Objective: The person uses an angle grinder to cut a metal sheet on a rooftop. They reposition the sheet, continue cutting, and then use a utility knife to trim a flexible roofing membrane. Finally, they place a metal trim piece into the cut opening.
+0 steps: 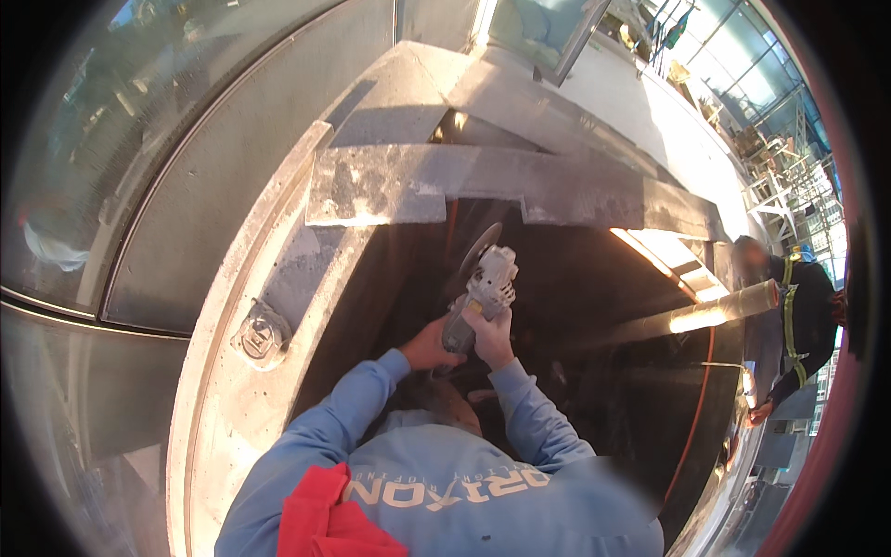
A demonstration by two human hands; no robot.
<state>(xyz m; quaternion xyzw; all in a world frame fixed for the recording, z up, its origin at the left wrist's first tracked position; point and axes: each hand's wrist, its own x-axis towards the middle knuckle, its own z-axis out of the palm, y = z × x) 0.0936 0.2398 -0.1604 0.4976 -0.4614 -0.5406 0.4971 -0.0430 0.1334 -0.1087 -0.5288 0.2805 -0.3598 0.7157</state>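
Both my hands grip a dusty grey angle grinder (494, 278) over the dark opening in front of me. My left hand (429, 345) closes around the rear of its body. On the right side of the tool, my right hand (492, 334) wraps the body close behind the grinder's head. Its thin cutting disc (481, 249) points away from me, tilted. Just beyond the disc lies a grey stone or concrete slab (380, 181), with a rectangular notch in its near edge. Disc and slab look slightly apart.
A dusty tape measure (261, 336) rests on the pale ledge (232, 408) at left, beside glass panels (232, 139). At right, a long tube (719, 313) juts across the opening and an orange cord (691, 436) hangs. Another person (809, 320) in reflective stripes stands far right.
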